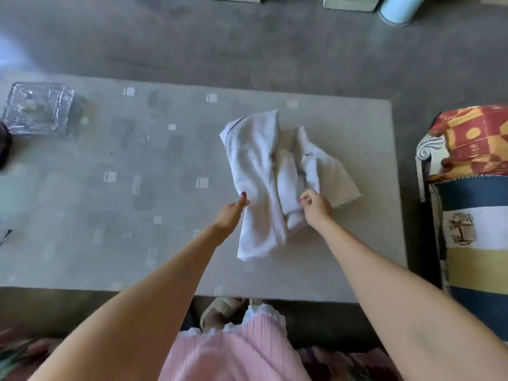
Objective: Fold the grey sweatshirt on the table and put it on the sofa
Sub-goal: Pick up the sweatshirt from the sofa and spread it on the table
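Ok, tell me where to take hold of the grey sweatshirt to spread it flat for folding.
Grip the sweatshirt by its near edges, coming from the person's side. It lies bunched on the table, and the left hand and right hand are already at those edges, so pulling apart there should probably open it out.

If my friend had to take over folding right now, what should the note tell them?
Left hand: touches the sweatshirt's left edge; grip unclear.
Right hand: fingers curled, pinching cloth on the right side.
Grey sweatshirt: bunched and rumpled on the table, right of the middle.
Done: nothing neat yet.
Left: smooth it flat, fold it, carry it to the sofa at the right.
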